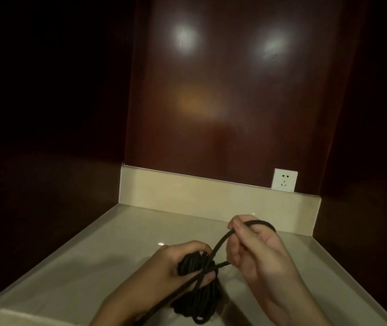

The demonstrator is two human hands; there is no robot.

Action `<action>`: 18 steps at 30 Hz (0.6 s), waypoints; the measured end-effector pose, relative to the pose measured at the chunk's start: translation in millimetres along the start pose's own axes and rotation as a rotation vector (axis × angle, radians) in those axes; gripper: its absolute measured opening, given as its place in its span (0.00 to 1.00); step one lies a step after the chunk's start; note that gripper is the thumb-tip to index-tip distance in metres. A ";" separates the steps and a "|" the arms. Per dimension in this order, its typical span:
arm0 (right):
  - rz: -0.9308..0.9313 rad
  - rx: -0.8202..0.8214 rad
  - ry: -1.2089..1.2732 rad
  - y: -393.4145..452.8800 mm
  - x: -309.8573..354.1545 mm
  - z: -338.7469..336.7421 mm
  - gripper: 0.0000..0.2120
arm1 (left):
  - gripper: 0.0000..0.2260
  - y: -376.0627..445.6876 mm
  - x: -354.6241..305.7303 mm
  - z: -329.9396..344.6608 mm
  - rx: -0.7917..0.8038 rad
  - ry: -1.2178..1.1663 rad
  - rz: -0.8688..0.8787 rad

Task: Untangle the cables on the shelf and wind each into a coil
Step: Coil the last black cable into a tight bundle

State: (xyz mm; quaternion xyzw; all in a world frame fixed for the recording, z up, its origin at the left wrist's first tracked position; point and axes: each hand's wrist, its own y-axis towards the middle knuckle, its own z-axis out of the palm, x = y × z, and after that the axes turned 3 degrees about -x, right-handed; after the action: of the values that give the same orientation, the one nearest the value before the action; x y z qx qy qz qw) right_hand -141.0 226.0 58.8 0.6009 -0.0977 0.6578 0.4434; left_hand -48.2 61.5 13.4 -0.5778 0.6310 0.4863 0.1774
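I have my left hand [176, 262] wrapped round the black cable bundle [197, 285], fingers [207, 277] clamped on its waist so the wound loops cannot spring apart; it hangs just above the pale shelf [89, 260]. My right hand [253, 248] pinches the free strand [220, 243], fingers together on it, lifted clear to keep it taut for crossing the bundle; I judge this a binding wrap. A wall socket [284, 180] sits well behind.
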 end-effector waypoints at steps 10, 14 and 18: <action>-0.419 0.077 -0.667 24.7 17.4 -7.6 0.21 | 0.06 -1.1 3.8 -11.7 0.066 0.032 -0.229; -0.750 0.168 -1.010 18.1 30.9 4.6 0.22 | 0.08 -2.7 9.3 -16.0 0.089 0.065 -0.394; -0.895 0.184 -1.174 23.3 28.0 8.0 0.18 | 0.07 -8.0 10.2 -26.1 0.029 0.133 -0.391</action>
State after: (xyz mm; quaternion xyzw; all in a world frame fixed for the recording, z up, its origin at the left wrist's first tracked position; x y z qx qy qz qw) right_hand -148.5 220.1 94.9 0.8705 -0.0091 -0.0093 0.4919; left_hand -34.9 35.6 14.1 -0.7175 0.5240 0.3943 0.2347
